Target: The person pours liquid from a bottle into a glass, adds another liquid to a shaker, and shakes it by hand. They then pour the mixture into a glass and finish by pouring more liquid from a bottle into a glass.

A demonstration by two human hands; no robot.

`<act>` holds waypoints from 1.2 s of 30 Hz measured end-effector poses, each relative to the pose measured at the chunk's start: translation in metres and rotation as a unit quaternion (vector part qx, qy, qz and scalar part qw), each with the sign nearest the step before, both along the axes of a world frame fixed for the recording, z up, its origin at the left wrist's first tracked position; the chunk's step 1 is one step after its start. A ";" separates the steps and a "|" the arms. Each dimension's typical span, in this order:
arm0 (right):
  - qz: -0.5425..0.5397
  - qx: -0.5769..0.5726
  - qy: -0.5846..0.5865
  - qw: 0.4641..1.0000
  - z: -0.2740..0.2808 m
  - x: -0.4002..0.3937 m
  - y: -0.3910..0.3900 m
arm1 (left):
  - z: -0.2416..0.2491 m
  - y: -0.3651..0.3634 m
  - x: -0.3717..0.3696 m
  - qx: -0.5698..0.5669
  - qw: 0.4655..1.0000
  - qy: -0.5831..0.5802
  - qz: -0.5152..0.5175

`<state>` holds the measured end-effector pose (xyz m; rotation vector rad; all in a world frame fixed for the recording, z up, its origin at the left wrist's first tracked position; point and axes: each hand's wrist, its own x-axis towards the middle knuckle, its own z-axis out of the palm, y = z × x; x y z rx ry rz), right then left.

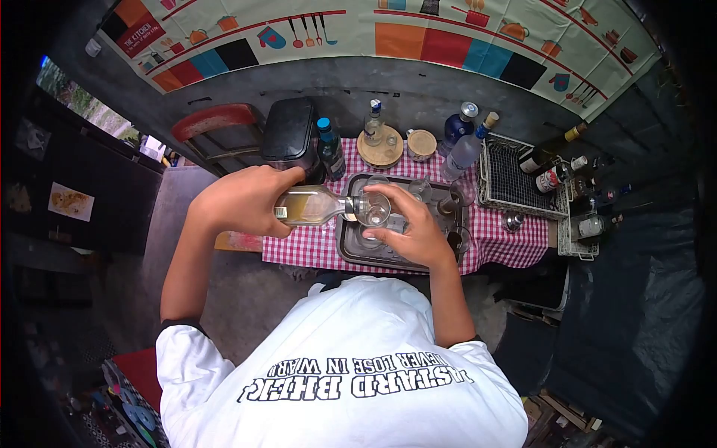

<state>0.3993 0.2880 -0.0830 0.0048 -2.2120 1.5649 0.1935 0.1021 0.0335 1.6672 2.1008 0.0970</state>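
Observation:
My left hand (250, 200) is wrapped round a clear glass bottle (310, 206) with yellowish liquid in it. The bottle lies nearly level, its neck pointing right, with its mouth at the rim of a small clear glass (373, 210). Thumb and fingers of my right hand (412, 228) hold that glass from its right side. Both hands are above a dark metal tray (351, 252), on which several other glasses stand, partly hidden by the hands. Whether liquid is flowing into the glass cannot be made out.
A red checked cloth (299, 250) covers the table. Behind the tray stand a teal-capped bottle (329, 149), a round wooden board (381, 155), a mug (421, 145) and blue bottles (463, 157). Wire baskets (523, 201) with bottles are at the right, a black container (290, 134) at the left.

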 end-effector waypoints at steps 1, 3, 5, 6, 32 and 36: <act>0.000 0.000 0.000 1.000 0.000 0.001 0.000 | 0.001 0.000 0.001 -0.003 1.000 0.000 0.003; -0.002 0.000 -0.003 1.000 0.001 0.002 0.000 | 0.002 0.001 0.002 -0.004 1.000 0.002 0.005; -0.003 0.000 -0.006 1.000 0.002 0.003 0.000 | 0.003 0.001 0.002 -0.010 1.000 0.003 0.000; -0.003 -0.001 -0.010 1.000 0.002 0.003 0.000 | 0.003 0.001 0.003 -0.009 1.000 0.003 -0.001; -0.038 -0.032 -0.011 0.999 0.016 -0.034 -0.031 | 0.024 -0.006 -0.049 -0.022 0.999 -0.002 -0.037; -0.042 -0.045 -0.019 0.998 0.019 -0.052 -0.045 | 0.026 -0.017 -0.068 -0.011 0.999 -0.001 -0.046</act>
